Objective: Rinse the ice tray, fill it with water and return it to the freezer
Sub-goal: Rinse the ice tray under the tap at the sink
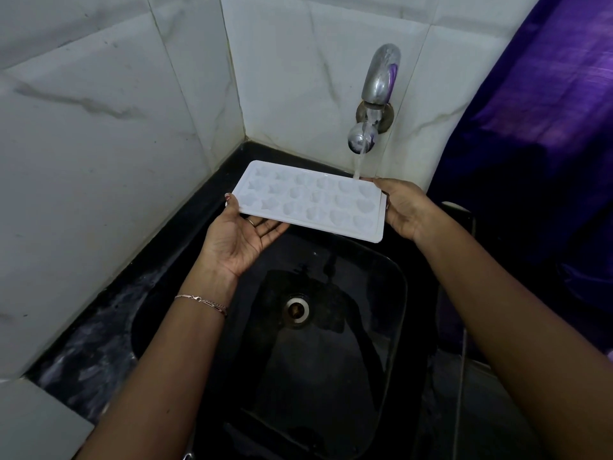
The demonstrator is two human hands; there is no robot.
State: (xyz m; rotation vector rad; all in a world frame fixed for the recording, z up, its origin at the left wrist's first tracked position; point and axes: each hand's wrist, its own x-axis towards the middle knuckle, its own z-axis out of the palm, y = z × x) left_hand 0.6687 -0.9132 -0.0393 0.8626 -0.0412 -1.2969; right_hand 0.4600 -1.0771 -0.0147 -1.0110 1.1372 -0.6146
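A white ice tray (pixel 311 200) with shaped cavities is held level above the black sink (pixel 394 280). My left hand (pixel 240 235) supports its left end from below, palm up, thumb on the rim. My right hand (pixel 404 207) grips its right end, thumb along the far edge. Water runs from the chrome tap (pixel 378 81) on the back wall and lands at the tray's far right corner, right by my right thumb.
The sink's drain (pixel 297 309) lies below the tray. Marble-look wall tiles (pixel 99 127) close the left and back sides. A black counter ledge (pixel 109 313) runs along the left. A purple cloth (pixel 544 94) hangs on the right.
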